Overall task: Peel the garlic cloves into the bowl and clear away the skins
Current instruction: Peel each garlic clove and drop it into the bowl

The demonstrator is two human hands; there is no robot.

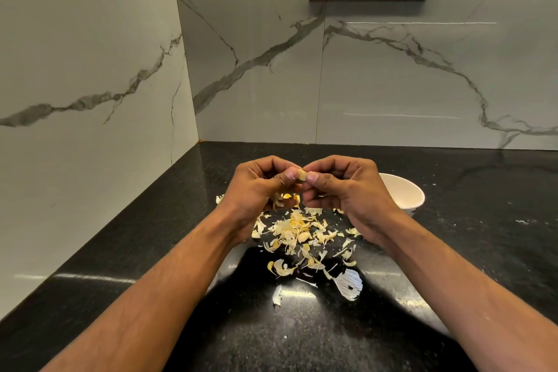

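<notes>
A clove (301,174) is pinched between both hands, left (259,187) and right (344,187), above the skins (302,232) on the desk (453,251). Peeling seems underway; next, likely strip it and drop it into the bowl (403,192).

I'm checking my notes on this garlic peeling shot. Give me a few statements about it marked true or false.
1. Both hands pinch one garlic clove between them. True.
2. The white bowl sits to the left of the hands. False: it is behind the right hand.
3. Loose skins lie scattered on the black counter. True.
4. The left hand rests flat on the counter. False: it is raised, fingers curled at the clove.
</notes>
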